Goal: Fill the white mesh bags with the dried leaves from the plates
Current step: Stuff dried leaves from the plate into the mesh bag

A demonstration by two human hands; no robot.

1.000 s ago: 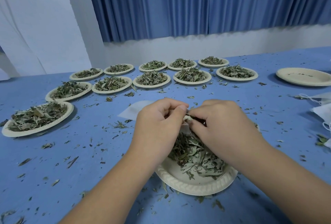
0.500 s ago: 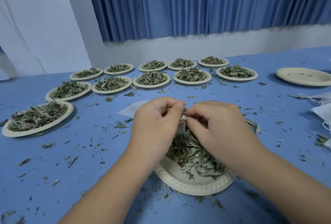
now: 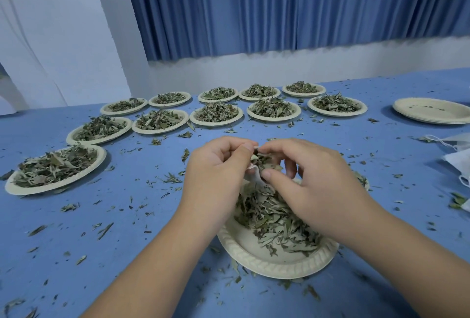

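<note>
Bag between left grip, right grip.

The surface was a flat mid blue, flecked all over with grey-green crumbs. The nearest plate was pale cream with a ribbed pattern pressed round its rim, and the dried leaves on it were dull sage green with paler, silvery undersides. The bag was white, and the curtain was deep blue in vertical pleats above a white wall.
</note>
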